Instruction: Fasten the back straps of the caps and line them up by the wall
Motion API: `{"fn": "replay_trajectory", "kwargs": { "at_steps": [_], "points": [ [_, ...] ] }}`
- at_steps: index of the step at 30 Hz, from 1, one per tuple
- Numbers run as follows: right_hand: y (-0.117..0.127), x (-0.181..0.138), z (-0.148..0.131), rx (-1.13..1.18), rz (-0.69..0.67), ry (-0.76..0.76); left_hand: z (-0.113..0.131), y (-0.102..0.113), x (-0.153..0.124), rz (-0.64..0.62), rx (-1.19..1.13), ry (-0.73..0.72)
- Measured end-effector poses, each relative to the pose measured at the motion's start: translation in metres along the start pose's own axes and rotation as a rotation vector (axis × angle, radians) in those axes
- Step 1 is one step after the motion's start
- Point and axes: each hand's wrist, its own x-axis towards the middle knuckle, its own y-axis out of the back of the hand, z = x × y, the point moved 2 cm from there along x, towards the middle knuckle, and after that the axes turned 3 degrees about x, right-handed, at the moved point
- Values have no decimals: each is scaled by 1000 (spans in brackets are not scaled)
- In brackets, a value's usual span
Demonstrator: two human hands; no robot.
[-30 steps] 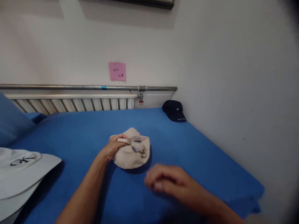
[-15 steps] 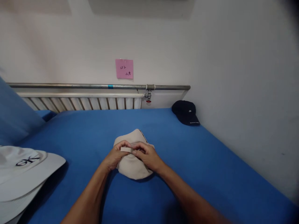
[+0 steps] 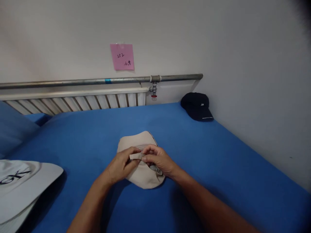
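A beige cap (image 3: 145, 179) lies on the blue surface in front of me, its brim pointing away. Its back strap (image 3: 135, 156) is raised between my hands. My left hand (image 3: 121, 163) pinches the strap from the left, thumb below and fingers above. On the other side, my right hand (image 3: 157, 158) closes thumb and fingers on the strap near its middle. The fingertips of both hands almost meet, and the small fastening part there is too small to make out. Beside the right hand, a gap in the cap shows some of its inside.
White caps (image 3: 26, 186) with dark lettering are stacked at the left edge. A dark navy cap (image 3: 197, 106) sits in the far right corner against the wall. Behind the blue-covered surface (image 3: 97, 129) run a metal pipe (image 3: 131, 80) and a white radiator (image 3: 89, 102). A pink note (image 3: 122, 57) hangs above.
The view has shifted slightly. The strap end now tilts and shows more freely between my hands, and my right hand has turned, uncovering an opening in the cap.
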Motion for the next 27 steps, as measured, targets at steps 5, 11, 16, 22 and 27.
{"fn": "replay_trajectory", "kwargs": {
  "at_steps": [5,11,16,22,27],
  "points": [
    [5,0,0,81,19,-15,3,7,-7,86,263,-114],
    [3,2,5,113,-8,2,2,16,-10,35,171,-65],
    [4,5,6,112,10,25,4,15,-12,45,259,-139],
    [3,7,7,89,11,36,0,12,-13,-19,130,11],
    [1,7,8,80,-1,43,-6,22,-13,-89,-96,77]
  ]
}}
